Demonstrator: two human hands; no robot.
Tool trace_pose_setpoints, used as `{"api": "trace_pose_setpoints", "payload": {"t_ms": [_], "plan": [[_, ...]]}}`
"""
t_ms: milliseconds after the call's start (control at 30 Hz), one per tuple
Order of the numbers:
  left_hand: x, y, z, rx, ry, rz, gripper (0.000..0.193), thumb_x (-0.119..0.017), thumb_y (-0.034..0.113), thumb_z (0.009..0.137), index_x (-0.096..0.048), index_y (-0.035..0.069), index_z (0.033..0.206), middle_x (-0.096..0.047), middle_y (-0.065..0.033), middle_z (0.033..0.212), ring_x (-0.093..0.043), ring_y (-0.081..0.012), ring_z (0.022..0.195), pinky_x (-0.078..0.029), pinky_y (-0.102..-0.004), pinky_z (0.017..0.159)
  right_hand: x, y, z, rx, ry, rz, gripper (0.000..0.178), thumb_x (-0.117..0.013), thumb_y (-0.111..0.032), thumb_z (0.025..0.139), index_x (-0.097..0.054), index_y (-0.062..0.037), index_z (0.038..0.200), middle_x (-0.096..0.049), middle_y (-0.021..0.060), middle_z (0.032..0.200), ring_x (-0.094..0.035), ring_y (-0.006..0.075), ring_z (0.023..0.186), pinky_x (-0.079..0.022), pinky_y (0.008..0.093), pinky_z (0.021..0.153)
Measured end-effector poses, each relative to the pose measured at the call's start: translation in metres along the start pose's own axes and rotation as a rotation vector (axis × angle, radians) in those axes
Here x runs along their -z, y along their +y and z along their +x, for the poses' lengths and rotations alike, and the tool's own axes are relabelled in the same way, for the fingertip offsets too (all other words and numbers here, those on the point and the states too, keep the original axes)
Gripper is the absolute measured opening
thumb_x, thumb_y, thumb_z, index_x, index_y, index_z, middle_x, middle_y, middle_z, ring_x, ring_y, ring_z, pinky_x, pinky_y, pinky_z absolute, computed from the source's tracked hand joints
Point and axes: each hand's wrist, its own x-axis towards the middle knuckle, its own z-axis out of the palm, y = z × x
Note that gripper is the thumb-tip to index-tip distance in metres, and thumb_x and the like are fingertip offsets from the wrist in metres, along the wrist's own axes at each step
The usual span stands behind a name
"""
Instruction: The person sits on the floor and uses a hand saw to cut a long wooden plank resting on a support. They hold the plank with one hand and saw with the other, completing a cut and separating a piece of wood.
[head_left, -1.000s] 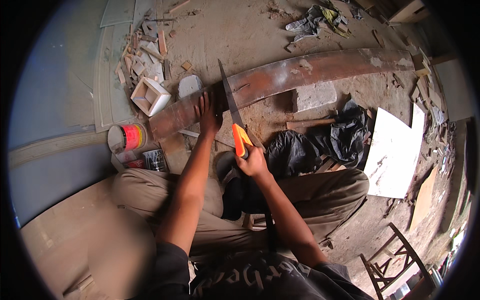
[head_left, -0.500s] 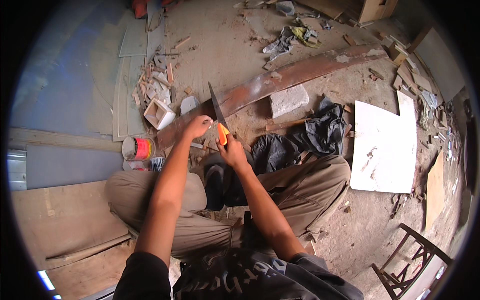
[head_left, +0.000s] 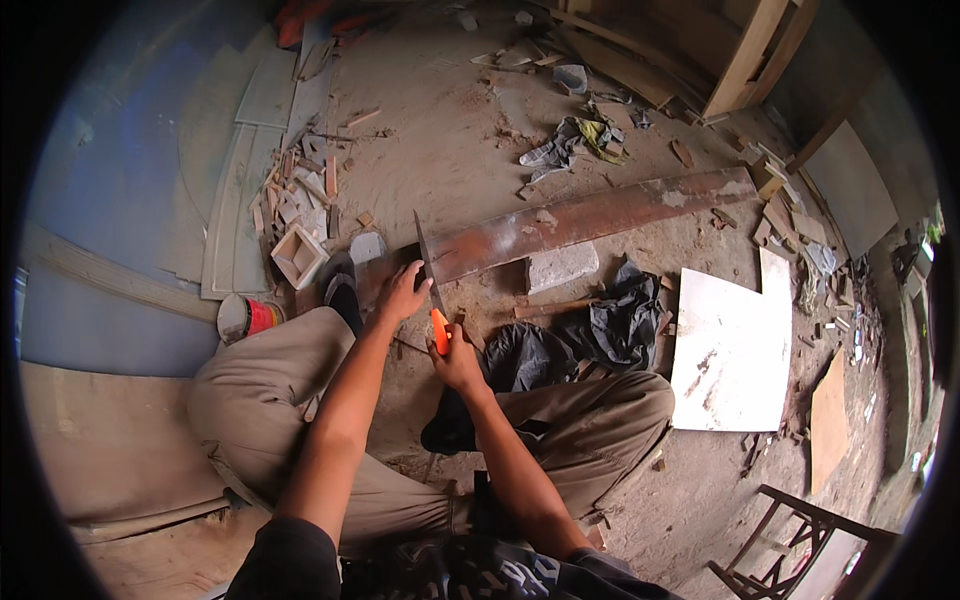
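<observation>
My right hand [head_left: 457, 360] is closed around the orange handle of a hand saw [head_left: 440, 330], whose narrow dark blade points away from me across a long reddish-brown plank [head_left: 600, 215]. Just left of the blade, my left hand [head_left: 403, 293] lies on the near part of the plank, its fingers apart and holding nothing. Whether the teeth touch the wood is too small to tell. My left foot [head_left: 343, 285] in a dark sock and sandal rests at the plank's left end. A pale rough block [head_left: 562, 267] sits against the plank's near edge.
Crumpled black plastic [head_left: 620, 320] lies right of my hands, beside a white sheet [head_left: 735, 350]. To the left are a red-labelled bucket [head_left: 240, 318], a small open wooden box [head_left: 298, 255] and wood scraps. A dark wooden frame [head_left: 800, 545] stands at the lower right.
My left foot has moved forward and left onto the plank. My left hand has gone from above the saw handle down to the wood beside the blade. The view has tilted up.
</observation>
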Motion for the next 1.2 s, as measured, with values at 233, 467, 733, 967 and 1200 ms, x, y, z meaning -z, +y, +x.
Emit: {"api": "trace_pose_setpoints", "payload": {"t_ms": [233, 467, 733, 967, 1200], "plan": [[-0.010, -0.054, -0.008, 0.130, -0.049, 0.038, 0.053, -0.055, 0.037, 0.093, -0.046, 0.005, 0.134, -0.050, -0.0179, 0.135, -0.047, -0.0363, 0.124, -0.038, -0.0482, 0.102, 0.023, -0.024, -0.002, -0.106, 0.035, 0.094, 0.043, -0.066, -0.028, 0.090, -0.053, 0.0054, 0.115, -0.065, 0.0269, 0.098, -0.066, 0.0358, 0.092, -0.051, 0.0387, 0.079], [-0.028, -0.070, 0.042, 0.058, 0.123, 0.107, 0.051, -0.058, 0.031, 0.091, -0.047, 0.004, 0.133, -0.048, -0.0164, 0.136, -0.046, -0.0351, 0.125, -0.037, -0.0482, 0.102, 0.014, -0.061, 0.005, -0.130, 0.143, 0.209, 0.032, -0.067, -0.017, 0.090, -0.056, 0.0054, 0.108, -0.065, 0.0160, 0.086, -0.062, 0.0154, 0.082, -0.049, 0.0300, 0.076], [-0.075, -0.138, 0.089, 0.065, 0.237, 0.175, 0.031, -0.054, 0.028, 0.092, -0.057, 0.005, 0.112, -0.060, -0.0160, 0.112, -0.056, -0.0339, 0.108, -0.038, -0.0470, 0.098, 0.002, -0.092, 0.040, -0.415, 0.051, 0.209, 0.031, -0.070, -0.020, 0.086, -0.053, 0.0042, 0.098, -0.064, 0.0153, 0.072, -0.062, 0.0153, 0.066, -0.050, 0.0310, 0.064], [-0.063, -0.122, 0.084, 0.113, 0.357, 0.266, 0.022, -0.050, 0.027, 0.092, -0.058, 0.008, 0.087, -0.060, -0.0129, 0.089, -0.057, -0.0309, 0.092, -0.039, -0.0455, 0.090, -0.003, -0.139, 0.083, -0.586, -0.049, 0.264, 0.029, -0.070, -0.016, 0.087, -0.052, 0.0029, 0.098, -0.057, 0.0064, 0.074, -0.050, 0.0091, 0.069, -0.044, 0.0256, 0.064], [-0.072, -0.122, 0.085, 0.117, 0.412, 0.200, 0.020, -0.055, 0.027, 0.089, -0.057, 0.009, 0.081, -0.060, -0.0112, 0.083, -0.058, -0.0301, 0.084, -0.041, -0.0441, 0.084, -0.020, -0.124, 0.103, -0.437, -0.046, 0.085, 0.033, -0.068, -0.020, 0.088, -0.048, 0.0026, 0.103, -0.061, 0.0158, 0.075, -0.062, 0.0202, 0.067, -0.049, 0.0333, 0.063]]}}
